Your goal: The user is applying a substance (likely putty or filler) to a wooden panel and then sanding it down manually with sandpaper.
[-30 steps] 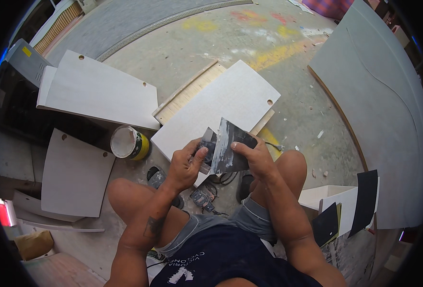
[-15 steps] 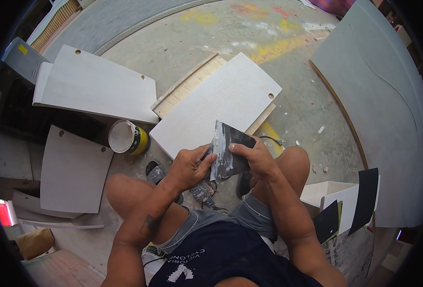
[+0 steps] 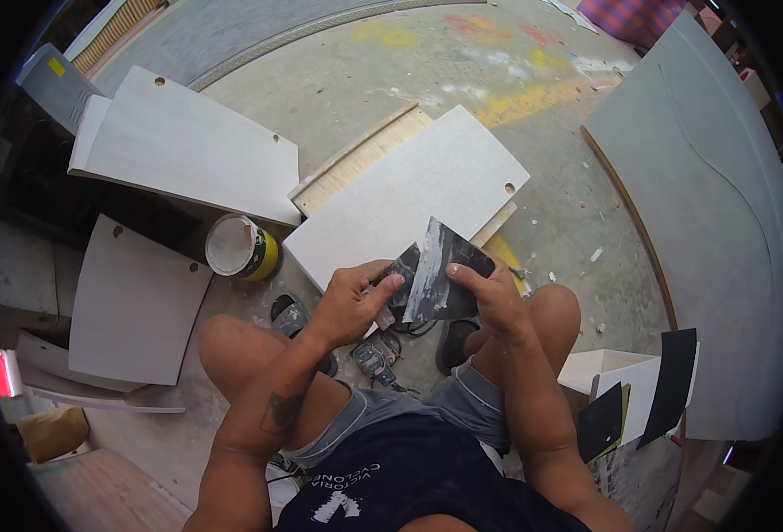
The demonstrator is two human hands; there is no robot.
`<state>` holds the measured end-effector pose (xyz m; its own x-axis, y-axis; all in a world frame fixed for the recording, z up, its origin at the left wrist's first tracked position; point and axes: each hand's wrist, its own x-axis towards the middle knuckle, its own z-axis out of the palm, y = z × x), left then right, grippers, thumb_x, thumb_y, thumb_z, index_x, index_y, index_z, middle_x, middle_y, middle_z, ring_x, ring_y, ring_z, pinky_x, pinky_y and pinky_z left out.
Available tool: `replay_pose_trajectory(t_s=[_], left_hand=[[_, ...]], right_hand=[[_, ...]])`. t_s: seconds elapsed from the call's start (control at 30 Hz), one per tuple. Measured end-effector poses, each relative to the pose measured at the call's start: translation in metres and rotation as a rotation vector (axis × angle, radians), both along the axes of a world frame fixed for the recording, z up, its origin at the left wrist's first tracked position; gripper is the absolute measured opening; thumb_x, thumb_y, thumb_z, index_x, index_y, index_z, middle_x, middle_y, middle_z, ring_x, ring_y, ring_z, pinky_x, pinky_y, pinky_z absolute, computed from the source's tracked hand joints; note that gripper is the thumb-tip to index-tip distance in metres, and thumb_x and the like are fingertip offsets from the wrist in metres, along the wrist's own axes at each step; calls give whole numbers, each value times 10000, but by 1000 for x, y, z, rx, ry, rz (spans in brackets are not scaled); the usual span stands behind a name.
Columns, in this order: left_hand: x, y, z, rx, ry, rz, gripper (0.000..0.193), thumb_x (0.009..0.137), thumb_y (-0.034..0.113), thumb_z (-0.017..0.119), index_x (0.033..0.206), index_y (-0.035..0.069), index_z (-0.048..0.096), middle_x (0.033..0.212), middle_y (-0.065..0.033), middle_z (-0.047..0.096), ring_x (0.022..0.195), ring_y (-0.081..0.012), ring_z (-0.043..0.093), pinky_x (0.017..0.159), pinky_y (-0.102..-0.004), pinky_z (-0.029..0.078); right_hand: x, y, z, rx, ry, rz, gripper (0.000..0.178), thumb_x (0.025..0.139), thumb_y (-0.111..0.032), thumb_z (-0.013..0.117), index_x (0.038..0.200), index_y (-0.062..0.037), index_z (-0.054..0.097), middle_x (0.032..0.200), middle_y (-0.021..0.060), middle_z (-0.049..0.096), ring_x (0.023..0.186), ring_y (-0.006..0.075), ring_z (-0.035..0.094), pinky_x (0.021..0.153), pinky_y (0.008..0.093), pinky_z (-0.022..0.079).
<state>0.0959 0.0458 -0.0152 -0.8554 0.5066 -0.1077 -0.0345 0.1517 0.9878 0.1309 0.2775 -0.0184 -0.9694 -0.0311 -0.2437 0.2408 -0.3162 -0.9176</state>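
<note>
My left hand (image 3: 356,297) pinches a small dark flat scraper (image 3: 404,264), thumb on top. A larger dark flat scraper (image 3: 455,288), with thick white filler smeared along its left side, is gripped in my right hand (image 3: 502,300), thumb across its face. The two scrapers are held edge to edge, the smaller one just left of the white smear. Both are above the near end of a white board (image 3: 409,191), which lies over pale wooden strips. My fingers hide the grips and undersides of both scrapers.
A yellow-and-black bucket (image 3: 263,257) with a whitish lid stands left of the board. A power tool (image 3: 373,362) lies between my feet. More white panels (image 3: 192,146) lean at left; a large grey sheet (image 3: 701,204) and dark sheets (image 3: 669,386) are at right.
The scrapers have moved slightly right and come a little apart. More of the left one's dark face shows now, and the filler-smeared one has tilted. The view has shifted slightly.
</note>
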Motion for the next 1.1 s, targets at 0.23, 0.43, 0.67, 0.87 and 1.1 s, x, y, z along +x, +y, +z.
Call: replay_pose_trajectory(t_s=[0.23, 0.43, 0.67, 0.87, 1.1], left_hand=[[1, 4, -2, -220, 161, -100, 267, 987, 175, 613, 1136, -38, 675, 872, -23, 706, 782, -89, 602, 732, -270, 506], [-10, -8, -3, 16, -151, 8, 211, 944, 133, 657, 1054, -42, 703, 879, -24, 704, 775, -48, 595, 701, -223, 496], [-23, -13, 2, 398, -387, 267, 206, 977, 139, 613, 993, -44, 706, 900, -43, 715, 758, -69, 645, 688, -213, 519], [-19, 0, 3, 576, -345, 282, 282, 1025, 231, 572, 1072, -24, 682, 918, -30, 706, 796, -61, 640, 720, -210, 520], [-24, 0, -8, 432, -214, 343, 285, 1015, 269, 604, 954, 2, 684, 842, 9, 679, 692, -33, 584, 623, -180, 480]], right_hand=[[-1, -3, -3, 56, -31, 85, 354, 894, -128, 675, 1188, 62, 626, 1023, 85, 680, 880, 132, 647, 794, 270, 533], [-1, 5, 2, 30, 21, -22, 337, 890, -128, 678, 1164, 64, 636, 1008, 85, 691, 862, 133, 659, 782, 271, 538], [4, 5, 2, -55, -12, 18, 352, 886, -123, 683, 1180, 63, 630, 1035, 90, 693, 882, 144, 668, 806, 275, 540], [2, -4, -2, -83, 27, -39, 368, 897, -125, 683, 1210, 58, 619, 1077, 97, 688, 943, 152, 663, 854, 291, 535], [-1, 7, 0, -211, 62, -136, 371, 874, -94, 695, 1205, 51, 612, 1058, 88, 687, 921, 164, 672, 857, 307, 543]])
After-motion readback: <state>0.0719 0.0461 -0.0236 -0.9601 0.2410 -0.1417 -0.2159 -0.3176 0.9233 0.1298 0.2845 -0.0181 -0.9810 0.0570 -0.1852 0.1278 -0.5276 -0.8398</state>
